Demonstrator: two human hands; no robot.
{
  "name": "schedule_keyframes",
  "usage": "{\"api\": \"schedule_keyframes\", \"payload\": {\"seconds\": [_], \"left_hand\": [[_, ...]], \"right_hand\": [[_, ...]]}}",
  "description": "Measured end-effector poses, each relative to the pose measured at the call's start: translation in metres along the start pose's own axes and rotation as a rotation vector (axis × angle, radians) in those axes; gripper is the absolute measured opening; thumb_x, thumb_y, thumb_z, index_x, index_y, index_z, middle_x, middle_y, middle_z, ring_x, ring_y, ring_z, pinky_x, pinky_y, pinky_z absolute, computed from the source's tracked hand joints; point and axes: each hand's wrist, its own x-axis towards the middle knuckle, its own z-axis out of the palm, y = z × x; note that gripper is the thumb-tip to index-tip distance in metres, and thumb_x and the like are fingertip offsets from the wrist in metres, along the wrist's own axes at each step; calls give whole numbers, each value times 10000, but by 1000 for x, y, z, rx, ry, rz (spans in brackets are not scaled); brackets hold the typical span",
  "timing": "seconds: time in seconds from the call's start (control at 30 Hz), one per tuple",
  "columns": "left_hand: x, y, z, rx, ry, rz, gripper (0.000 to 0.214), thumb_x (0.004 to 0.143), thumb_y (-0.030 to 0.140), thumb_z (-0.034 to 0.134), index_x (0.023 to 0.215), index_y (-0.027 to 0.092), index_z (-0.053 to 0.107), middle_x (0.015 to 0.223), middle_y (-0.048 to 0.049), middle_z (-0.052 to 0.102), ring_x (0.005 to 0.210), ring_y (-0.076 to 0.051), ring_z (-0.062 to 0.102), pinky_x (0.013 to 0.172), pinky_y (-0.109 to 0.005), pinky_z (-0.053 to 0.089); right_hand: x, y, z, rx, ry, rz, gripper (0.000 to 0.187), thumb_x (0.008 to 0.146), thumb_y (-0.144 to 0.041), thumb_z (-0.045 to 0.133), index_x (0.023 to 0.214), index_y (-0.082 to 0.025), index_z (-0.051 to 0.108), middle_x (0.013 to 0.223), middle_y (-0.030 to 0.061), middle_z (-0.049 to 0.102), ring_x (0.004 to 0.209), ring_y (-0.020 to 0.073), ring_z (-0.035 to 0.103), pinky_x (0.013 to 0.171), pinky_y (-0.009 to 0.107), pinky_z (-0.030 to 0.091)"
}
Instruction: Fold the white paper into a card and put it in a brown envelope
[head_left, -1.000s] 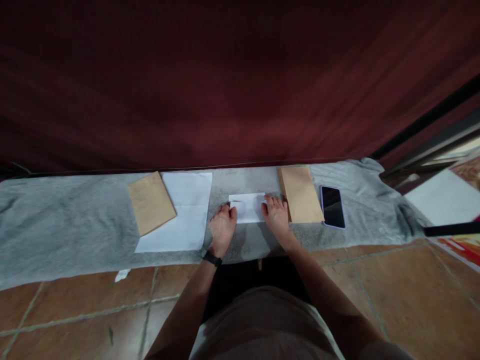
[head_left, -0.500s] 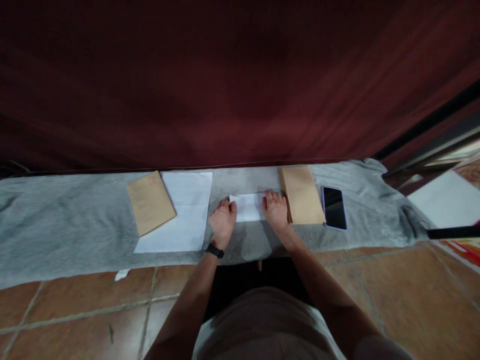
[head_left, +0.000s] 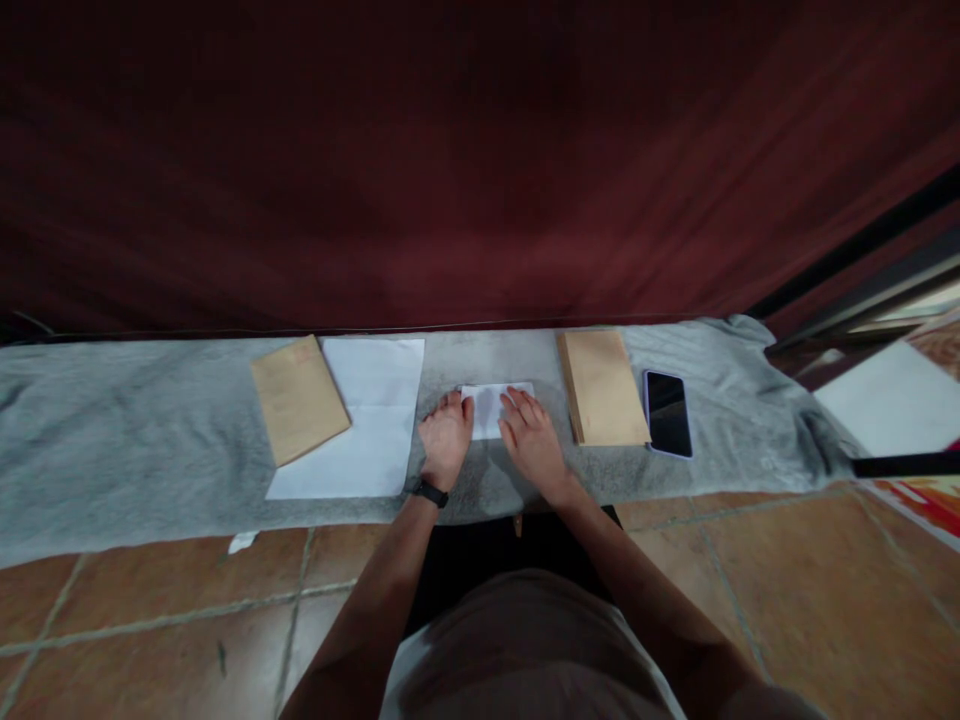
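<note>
A small folded white paper (head_left: pixel 486 403) lies on a grey cloth (head_left: pixel 150 440) spread on the floor. My left hand (head_left: pixel 445 437) rests at its left edge with the fingers curled down onto it; a black band is on that wrist. My right hand (head_left: pixel 529 436) lies flat on the paper's right half, fingers stretched and pressing it down. Most of the paper's lower part is hidden under my hands.
A brown envelope (head_left: pixel 298 398) overlaps a white sheet (head_left: pixel 367 425) to the left. To the right lie a stack of brown envelopes (head_left: pixel 602 387) and a black phone (head_left: pixel 667 412). A dark red curtain (head_left: pixel 450 160) hangs behind. Brown floor tiles (head_left: pixel 150 620) lie in front.
My right hand has slid left from the paper's right edge onto the paper. The paper looks narrower than a second ago. My left hand has stayed nearly still.
</note>
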Motion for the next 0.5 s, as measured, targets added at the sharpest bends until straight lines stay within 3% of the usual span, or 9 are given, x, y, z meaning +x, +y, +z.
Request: {"api": "schedule_keyframes", "payload": {"seconds": [0.17, 0.5], "left_hand": [[0, 0, 1, -26, 5, 3, 411, 1055, 414, 335, 1166, 177, 653, 1048, -147, 760, 943, -282, 737, 761, -339, 525], [-2, 0, 3, -27, 36, -5, 426, 1067, 402, 291, 1148, 173, 641, 1037, -143, 758, 909, -265, 738, 745, -326, 518]], "right_hand": [[-17, -7, 7, -4, -77, -102, 523, 1075, -372, 393, 1560, -177, 404, 1651, 97, 348, 1533, 264, 279, 1245, 476, 248], [-21, -8, 9, -39, -86, -77, 531, 1068, -386, 440, 1571, -224, 387, 1659, 99, 319, 1540, 266, 274, 1253, 536, 197]]}}
